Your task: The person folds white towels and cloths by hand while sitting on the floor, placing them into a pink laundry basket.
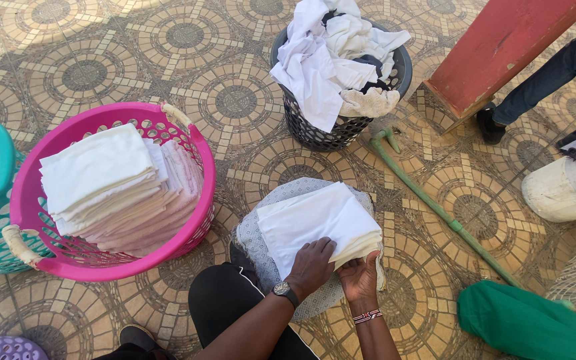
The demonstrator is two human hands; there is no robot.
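Folded white cloth [318, 223] lies on a patterned cushion [248, 230] in front of the person's knees. Left hand [310, 265] flat on top, fingers spread open; right hand [360, 277] grips its lower edge from under. Pink basket [198, 150] w/ stacked folded cloths to the left, dark basket [315, 130] w/ loose whites beyond.

The folded white cloth [318, 223] looks smooth and matt. The pink laundry basket [198, 175] is glossy perforated plastic, the dark basket [315, 133] matt plastic mesh. The tiled floor [235, 100] appears rough, patterned ceramic.
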